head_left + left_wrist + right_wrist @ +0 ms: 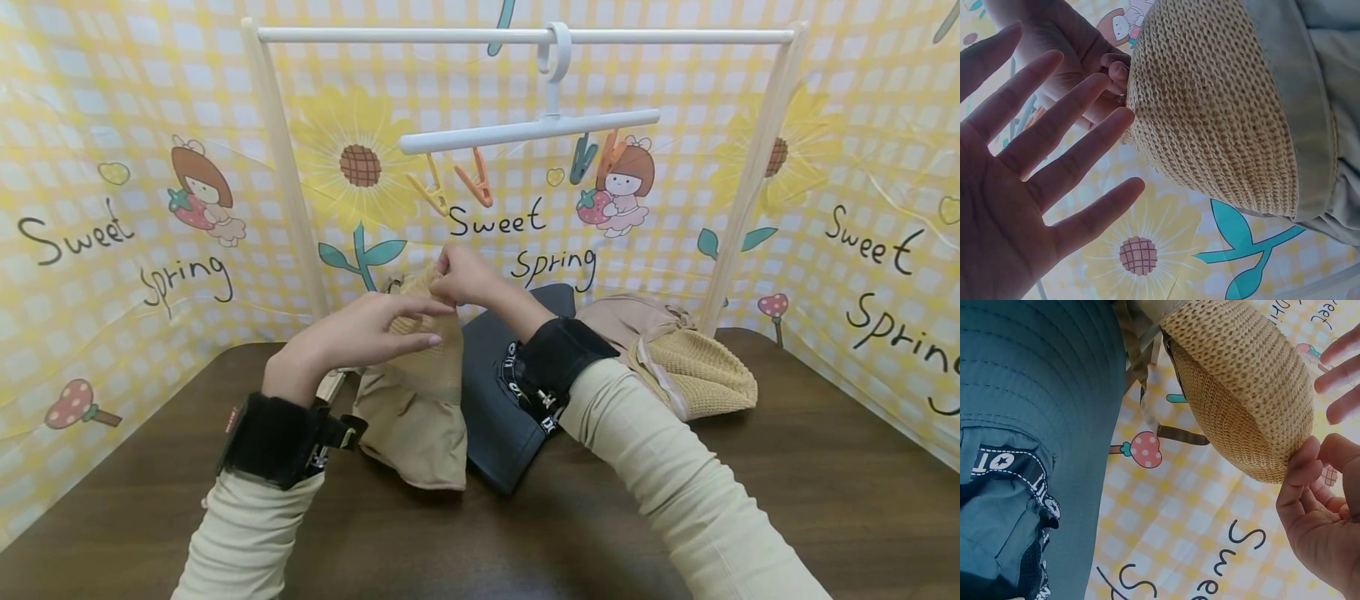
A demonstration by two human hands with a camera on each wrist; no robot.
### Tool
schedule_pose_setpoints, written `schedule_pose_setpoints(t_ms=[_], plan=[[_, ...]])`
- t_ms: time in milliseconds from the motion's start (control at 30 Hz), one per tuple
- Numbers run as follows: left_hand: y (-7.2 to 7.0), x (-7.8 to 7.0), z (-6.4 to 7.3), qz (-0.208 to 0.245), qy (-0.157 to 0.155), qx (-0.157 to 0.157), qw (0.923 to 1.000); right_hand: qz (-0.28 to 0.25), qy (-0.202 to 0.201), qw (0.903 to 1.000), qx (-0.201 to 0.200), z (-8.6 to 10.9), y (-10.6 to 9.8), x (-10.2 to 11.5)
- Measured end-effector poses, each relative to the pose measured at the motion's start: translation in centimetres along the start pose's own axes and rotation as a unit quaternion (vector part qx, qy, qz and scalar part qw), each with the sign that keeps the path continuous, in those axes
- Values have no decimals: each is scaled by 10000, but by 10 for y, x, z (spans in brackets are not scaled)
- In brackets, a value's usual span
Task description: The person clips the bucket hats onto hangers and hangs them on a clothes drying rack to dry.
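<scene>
A tan bucket hat (pixel 412 433) with a woven straw crown (pixel 1210 112) and a cloth brim hangs in front of me. My right hand (pixel 474 277) pinches the tip of its crown between thumb and fingers, as the right wrist view shows (pixel 1322 506). Spread beside the crown, my left hand (pixel 360 331) has straight fingers and nothing in its palm (pixel 997 206). A thin strap (pixel 1182 434) dangles from the hat. Right beside it, a dark bucket hat (pixel 487 400) with a black-and-white lettered band lies on the table.
A white hanger (pixel 525 132) hangs from the rack's rod (pixel 405 36), carrying several clothespins, among them a yellow one (pixel 430 190) and a green one (pixel 582 158). Another straw-and-cloth hat (pixel 705 375) lies at the right on the brown table (pixel 420 542).
</scene>
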State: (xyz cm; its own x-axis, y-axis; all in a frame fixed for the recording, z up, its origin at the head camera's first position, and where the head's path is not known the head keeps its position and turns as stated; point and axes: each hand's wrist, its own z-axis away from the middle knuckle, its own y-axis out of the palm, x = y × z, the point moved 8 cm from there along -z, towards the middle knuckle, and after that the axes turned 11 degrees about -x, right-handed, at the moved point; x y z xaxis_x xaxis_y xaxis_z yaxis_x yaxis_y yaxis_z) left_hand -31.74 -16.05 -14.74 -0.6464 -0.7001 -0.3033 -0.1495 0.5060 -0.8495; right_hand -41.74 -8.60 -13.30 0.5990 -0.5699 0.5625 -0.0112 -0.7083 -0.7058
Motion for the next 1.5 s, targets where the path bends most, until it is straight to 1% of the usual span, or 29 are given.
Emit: schedule_pose_setpoints(t_ms=[100, 367, 667, 933, 1200, 1500], plan=[[0, 1, 0, -4, -22, 17, 10000, -50, 8, 10000, -1, -1, -1, 2], [-1, 3, 0, 20, -136, -5, 9999, 24, 56, 10000, -79, -4, -5, 3], [-3, 1, 0, 45, -48, 1, 10000, 221, -34, 9996, -171, -4, -11, 4], [-4, -1, 0, 29, 76, -58, 9999, 274, -144, 9991, -277, -4, -16, 7], [-5, -1, 1, -17, 54, -112, 9999, 466, -209, 9985, -189, -5, -16, 11], [-7, -2, -2, -65, 190, -255, 9995, 451, -175, 9987, -183, -5, -22, 14]])
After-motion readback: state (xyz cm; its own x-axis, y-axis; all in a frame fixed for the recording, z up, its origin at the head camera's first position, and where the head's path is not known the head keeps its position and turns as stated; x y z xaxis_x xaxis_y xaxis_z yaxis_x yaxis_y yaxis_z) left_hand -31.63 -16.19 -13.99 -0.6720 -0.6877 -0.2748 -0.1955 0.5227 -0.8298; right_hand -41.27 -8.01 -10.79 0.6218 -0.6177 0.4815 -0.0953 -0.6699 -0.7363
